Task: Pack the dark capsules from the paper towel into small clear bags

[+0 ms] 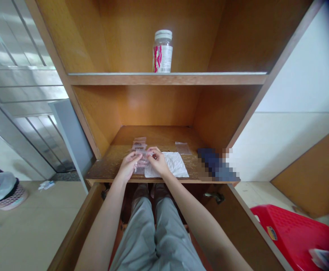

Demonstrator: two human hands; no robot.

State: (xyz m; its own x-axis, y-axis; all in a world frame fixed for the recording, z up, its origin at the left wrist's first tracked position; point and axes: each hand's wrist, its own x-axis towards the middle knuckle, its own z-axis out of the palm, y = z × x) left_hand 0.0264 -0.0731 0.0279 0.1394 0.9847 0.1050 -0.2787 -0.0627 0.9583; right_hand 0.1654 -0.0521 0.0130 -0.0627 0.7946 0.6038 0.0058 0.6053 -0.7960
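Observation:
My left hand (129,164) and my right hand (157,161) hold a small clear zip bag (143,153) between them, fingers pinched at its two sides. Both hands are just above the front of the wooden shelf. Under my right hand lies a crumpled white paper sheet (177,164). Just behind my hands rest small clear bags with dark contents (139,143). To the right, a flat clear zip bag (183,148) lies on the wood. What is inside the held bag is hard to make out.
A white-capped jar (163,52) with a pink and white label stands on the upper shelf (209,79). A dark blurred-out object (215,163) lies at the right. Open cabinet doors flank my legs. A red plastic basket (291,233) and a waste basket (9,197) stand on the floor.

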